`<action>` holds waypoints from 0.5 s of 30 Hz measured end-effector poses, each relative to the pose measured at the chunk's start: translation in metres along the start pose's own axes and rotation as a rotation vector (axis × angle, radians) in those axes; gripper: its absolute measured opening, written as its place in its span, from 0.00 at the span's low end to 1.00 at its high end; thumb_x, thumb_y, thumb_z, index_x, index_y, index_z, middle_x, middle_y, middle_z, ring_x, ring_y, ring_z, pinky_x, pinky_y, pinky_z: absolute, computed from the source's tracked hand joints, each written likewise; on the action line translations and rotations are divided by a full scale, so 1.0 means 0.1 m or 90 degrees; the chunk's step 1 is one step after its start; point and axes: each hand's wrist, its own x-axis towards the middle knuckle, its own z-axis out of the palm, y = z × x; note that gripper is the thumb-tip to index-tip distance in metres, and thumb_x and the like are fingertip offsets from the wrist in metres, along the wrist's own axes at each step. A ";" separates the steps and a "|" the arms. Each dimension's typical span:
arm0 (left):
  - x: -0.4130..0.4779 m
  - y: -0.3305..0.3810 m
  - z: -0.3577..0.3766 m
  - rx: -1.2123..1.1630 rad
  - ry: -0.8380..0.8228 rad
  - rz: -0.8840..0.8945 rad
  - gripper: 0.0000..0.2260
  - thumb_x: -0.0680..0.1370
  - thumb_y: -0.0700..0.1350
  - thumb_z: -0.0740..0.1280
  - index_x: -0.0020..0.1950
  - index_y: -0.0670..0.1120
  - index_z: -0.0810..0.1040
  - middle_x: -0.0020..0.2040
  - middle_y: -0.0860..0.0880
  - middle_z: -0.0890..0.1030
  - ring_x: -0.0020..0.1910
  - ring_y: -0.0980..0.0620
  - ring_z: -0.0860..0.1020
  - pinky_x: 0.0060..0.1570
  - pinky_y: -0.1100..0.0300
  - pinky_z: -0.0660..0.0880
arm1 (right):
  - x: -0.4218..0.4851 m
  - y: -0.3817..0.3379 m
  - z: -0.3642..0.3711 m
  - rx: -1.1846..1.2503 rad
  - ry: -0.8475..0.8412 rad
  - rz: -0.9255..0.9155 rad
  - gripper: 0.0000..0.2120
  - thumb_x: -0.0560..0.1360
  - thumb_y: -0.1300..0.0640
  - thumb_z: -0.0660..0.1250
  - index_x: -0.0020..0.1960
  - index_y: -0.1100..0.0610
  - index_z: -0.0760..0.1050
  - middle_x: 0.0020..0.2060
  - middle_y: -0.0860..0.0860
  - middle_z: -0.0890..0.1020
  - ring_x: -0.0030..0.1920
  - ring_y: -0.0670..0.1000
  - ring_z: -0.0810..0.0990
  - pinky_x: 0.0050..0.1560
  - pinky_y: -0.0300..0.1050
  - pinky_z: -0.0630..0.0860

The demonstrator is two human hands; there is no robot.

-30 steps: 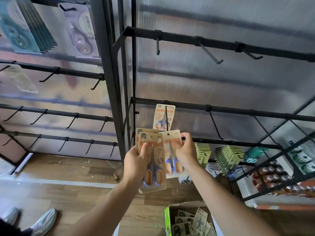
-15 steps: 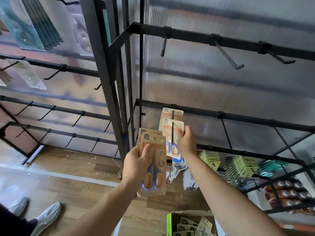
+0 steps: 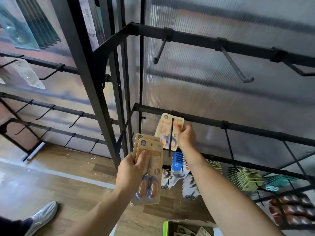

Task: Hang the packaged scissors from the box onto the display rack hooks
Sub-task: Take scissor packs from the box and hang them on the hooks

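Observation:
My left hand (image 3: 132, 169) grips a small stack of packaged scissors (image 3: 150, 174), tan cards with orange-and-blue handles, held upright below the rack's middle bar. My right hand (image 3: 185, 136) pinches the right edge of a scissors pack (image 3: 166, 132) that is threaded on a black hook (image 3: 171, 138), pushed back close to the bar (image 3: 204, 120). The open cardboard box (image 3: 185, 227) with more packs sits on the floor at the bottom edge.
Bare hooks (image 3: 236, 65) stick out from the upper bar and from the left rack section (image 3: 51, 74). Lower hooks carry blue (image 3: 177, 162), green (image 3: 243, 178) and other packaged goods. A person's grey shoe (image 3: 43, 214) is at bottom left on the wood floor.
My right hand took one pack from beside the stack, lifted it onto the hook and slid it back toward the bar. My left hand kept holding the remaining stack.

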 end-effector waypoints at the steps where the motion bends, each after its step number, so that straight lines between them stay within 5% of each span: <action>1: 0.00 -0.02 0.00 0.002 0.000 -0.003 0.17 0.77 0.60 0.64 0.47 0.47 0.81 0.40 0.45 0.85 0.42 0.42 0.84 0.43 0.40 0.81 | -0.02 -0.01 -0.01 -0.008 -0.005 0.003 0.14 0.80 0.46 0.64 0.51 0.57 0.70 0.47 0.53 0.80 0.36 0.45 0.77 0.28 0.37 0.67; 5: -0.03 -0.04 -0.02 -0.004 -0.008 0.001 0.14 0.79 0.56 0.64 0.49 0.47 0.81 0.41 0.46 0.85 0.42 0.44 0.84 0.45 0.40 0.81 | -0.14 0.00 -0.09 -0.007 -0.007 -0.003 0.15 0.80 0.47 0.65 0.55 0.58 0.69 0.49 0.52 0.79 0.37 0.43 0.77 0.22 0.30 0.66; 11: -0.19 0.03 -0.17 -0.066 -0.039 0.020 0.11 0.80 0.52 0.65 0.48 0.46 0.81 0.40 0.50 0.86 0.39 0.53 0.85 0.38 0.56 0.81 | -0.61 -0.08 -0.34 -0.049 0.014 -0.109 0.11 0.81 0.50 0.63 0.55 0.59 0.73 0.49 0.51 0.79 0.44 0.47 0.77 0.34 0.35 0.70; 15: -0.31 0.08 -0.25 -0.114 -0.069 0.036 0.11 0.81 0.51 0.65 0.49 0.45 0.81 0.41 0.47 0.86 0.40 0.50 0.85 0.39 0.55 0.82 | -1.00 -0.25 -0.53 -0.035 0.039 -0.129 0.11 0.82 0.50 0.60 0.54 0.57 0.74 0.46 0.51 0.81 0.44 0.49 0.80 0.33 0.35 0.70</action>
